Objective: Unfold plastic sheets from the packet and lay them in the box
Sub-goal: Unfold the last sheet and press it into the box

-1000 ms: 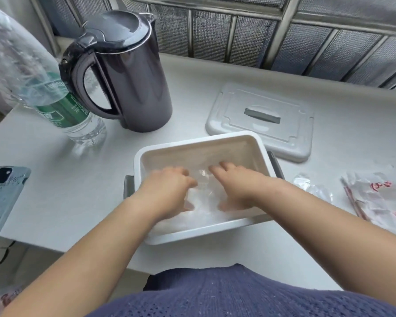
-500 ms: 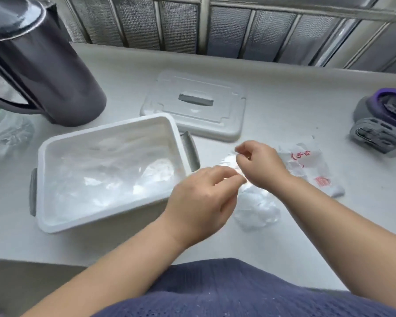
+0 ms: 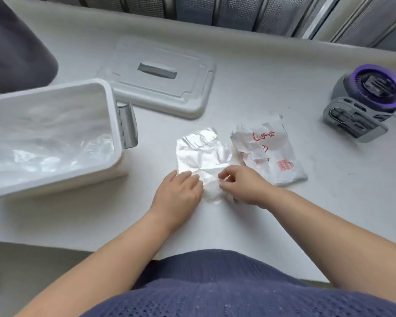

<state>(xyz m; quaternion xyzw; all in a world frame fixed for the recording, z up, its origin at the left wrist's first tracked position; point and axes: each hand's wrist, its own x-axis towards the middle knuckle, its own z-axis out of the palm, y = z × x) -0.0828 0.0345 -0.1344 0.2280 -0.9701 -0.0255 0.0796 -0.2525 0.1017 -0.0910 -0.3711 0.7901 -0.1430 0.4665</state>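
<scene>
A crumpled clear plastic sheet [image 3: 202, 154] lies partly spread on the white table, between the box and the packet. My left hand [image 3: 178, 191] presses its near left corner with straight fingers. My right hand [image 3: 242, 184] pinches the sheet's near edge between thumb and curled fingers. The torn white packet [image 3: 272, 154] with red print lies just right of the sheet. The white box [image 3: 110, 124] stands at the left with clear plastic sheets [image 3: 44, 145] lying inside it.
The box's grey-white lid [image 3: 160, 83] lies behind the sheet. A dark kettle [image 3: 14, 46] stands at the far left. A grey and purple device [image 3: 366, 99] sits at the right. The table's front edge runs close to my body.
Both hands left the box and moved right to a loose sheet beside the packet. The sheet, lifted half a second ago, now lies spread wider on the table. The view has swung right.
</scene>
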